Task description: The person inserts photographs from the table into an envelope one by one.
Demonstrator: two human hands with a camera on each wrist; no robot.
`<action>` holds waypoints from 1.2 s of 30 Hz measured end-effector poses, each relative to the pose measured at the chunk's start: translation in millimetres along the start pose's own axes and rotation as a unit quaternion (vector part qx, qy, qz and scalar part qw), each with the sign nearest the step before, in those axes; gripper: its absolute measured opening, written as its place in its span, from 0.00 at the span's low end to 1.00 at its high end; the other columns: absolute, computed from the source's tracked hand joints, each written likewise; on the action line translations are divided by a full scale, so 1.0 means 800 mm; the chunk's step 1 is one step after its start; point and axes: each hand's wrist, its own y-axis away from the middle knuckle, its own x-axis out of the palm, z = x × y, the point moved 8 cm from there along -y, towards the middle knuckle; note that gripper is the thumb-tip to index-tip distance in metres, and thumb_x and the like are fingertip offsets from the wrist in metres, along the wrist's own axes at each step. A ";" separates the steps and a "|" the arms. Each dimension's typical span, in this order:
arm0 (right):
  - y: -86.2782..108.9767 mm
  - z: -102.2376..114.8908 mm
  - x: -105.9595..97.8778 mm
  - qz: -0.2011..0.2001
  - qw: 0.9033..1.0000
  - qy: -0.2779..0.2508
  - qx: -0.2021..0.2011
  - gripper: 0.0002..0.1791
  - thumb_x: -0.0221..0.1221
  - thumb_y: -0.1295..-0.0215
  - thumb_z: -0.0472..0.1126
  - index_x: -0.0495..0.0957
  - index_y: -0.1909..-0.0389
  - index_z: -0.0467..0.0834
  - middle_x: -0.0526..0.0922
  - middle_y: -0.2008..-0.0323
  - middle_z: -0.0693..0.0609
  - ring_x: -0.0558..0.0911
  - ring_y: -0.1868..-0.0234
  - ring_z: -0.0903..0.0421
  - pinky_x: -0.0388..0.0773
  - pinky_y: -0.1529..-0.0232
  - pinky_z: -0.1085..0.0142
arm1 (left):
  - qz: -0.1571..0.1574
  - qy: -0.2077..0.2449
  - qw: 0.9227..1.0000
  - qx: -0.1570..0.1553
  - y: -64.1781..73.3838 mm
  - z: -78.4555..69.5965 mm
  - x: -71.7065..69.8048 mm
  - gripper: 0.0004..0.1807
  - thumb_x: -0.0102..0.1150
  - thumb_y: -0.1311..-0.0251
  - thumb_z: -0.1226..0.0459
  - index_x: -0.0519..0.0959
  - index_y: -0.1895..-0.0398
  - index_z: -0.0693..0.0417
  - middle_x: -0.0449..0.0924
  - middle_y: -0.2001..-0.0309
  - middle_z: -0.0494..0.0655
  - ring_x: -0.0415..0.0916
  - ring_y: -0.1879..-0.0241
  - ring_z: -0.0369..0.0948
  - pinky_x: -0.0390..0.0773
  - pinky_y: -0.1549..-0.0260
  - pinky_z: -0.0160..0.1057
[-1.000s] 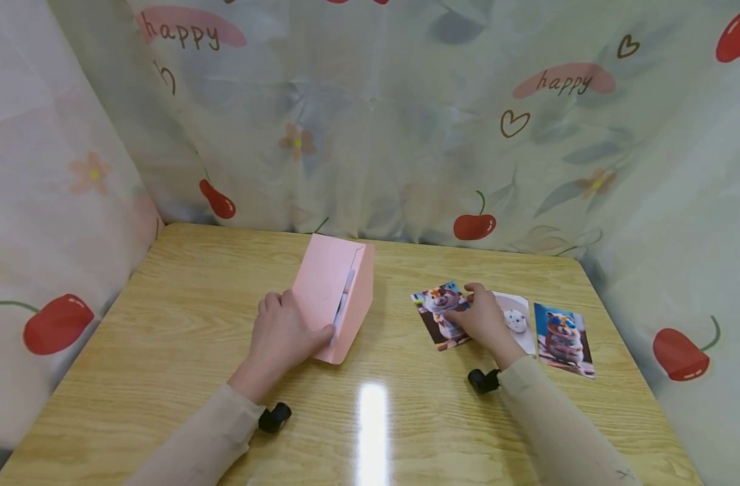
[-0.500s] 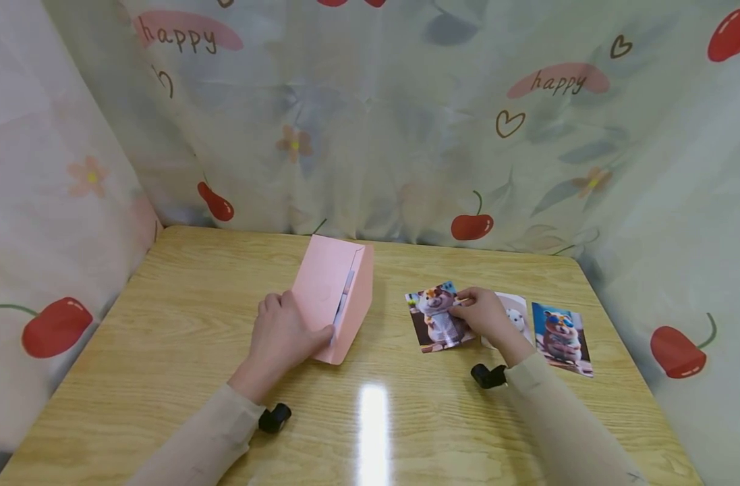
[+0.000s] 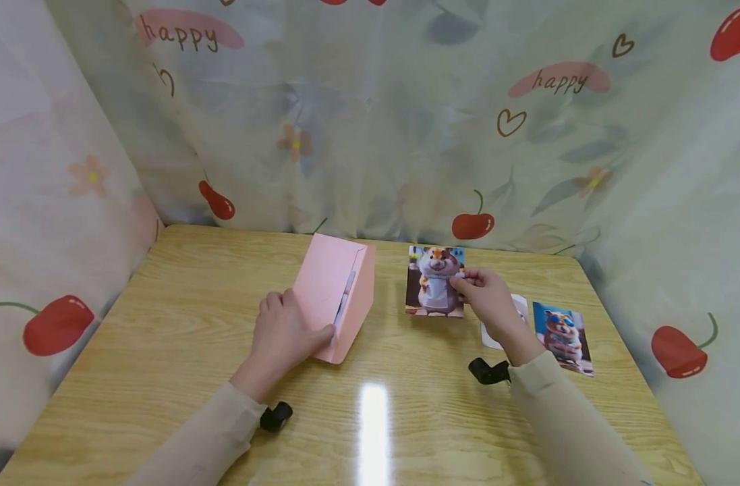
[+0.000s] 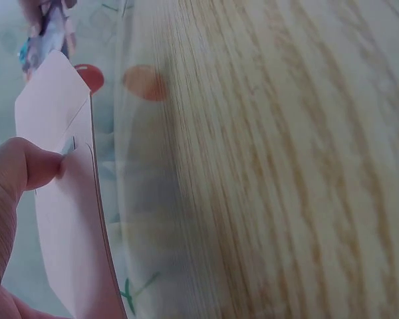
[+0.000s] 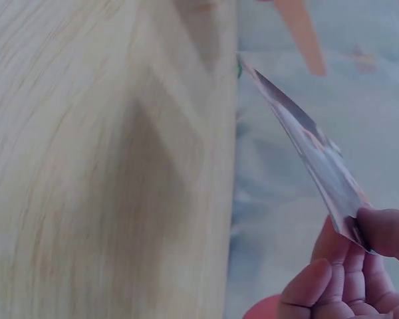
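My left hand (image 3: 281, 331) grips a pink envelope (image 3: 327, 277) by its near side, thumb at the slit of its opening. The envelope's flap stands folded out to the right, and edges of something bluish-white show inside. In the left wrist view the thumb presses against the pink paper (image 4: 66, 226). My right hand (image 3: 491, 304) pinches the right edge of a picture card (image 3: 435, 282) showing a hamster in a white apron. Seen from the right wrist, this card (image 5: 312, 153) is held up off the table between thumb and fingers.
Two more cards lie on the wooden table (image 3: 181, 304) at right: a pale one (image 3: 492, 337) partly under the right hand in view, and a hamster card with sunglasses (image 3: 562, 337). A patterned curtain (image 3: 370, 135) closes off the back and sides.
My right hand has picked the apron hamster card up from beside the pale card, raising and straightening it toward the envelope. The left hand and envelope have stayed in place.
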 end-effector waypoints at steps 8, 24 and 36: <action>0.011 0.025 0.011 -0.007 0.998 -0.057 -0.011 0.23 0.60 0.33 0.48 0.69 0.47 0.36 0.77 0.52 0.44 0.78 0.54 0.54 0.77 0.55 0.67 | -0.007 0.003 1.000 0.006 0.000 -0.002 -0.001 0.47 0.63 0.61 0.38 0.66 0.51 0.71 0.65 0.56 0.64 0.63 0.57 0.55 0.69 0.62 0.51; 0.021 0.040 0.079 0.020 0.992 -0.107 -0.058 0.16 0.62 0.36 0.42 0.69 0.57 0.36 0.76 0.67 0.46 0.78 0.67 0.55 0.79 0.60 0.60 | -0.009 -0.019 1.000 0.010 0.001 -0.010 0.000 0.54 0.66 0.64 0.35 0.65 0.46 0.72 0.66 0.53 0.66 0.62 0.53 0.57 0.68 0.54 0.52; 0.026 0.042 0.115 -0.012 0.994 -0.073 -0.077 0.12 0.63 0.38 0.39 0.70 0.64 0.37 0.72 0.71 0.46 0.76 0.72 0.55 0.80 0.67 0.60 | -0.019 -0.021 0.999 0.015 0.003 -0.011 -0.002 0.55 0.63 0.62 0.33 0.65 0.46 0.73 0.66 0.53 0.67 0.63 0.53 0.57 0.68 0.55 0.52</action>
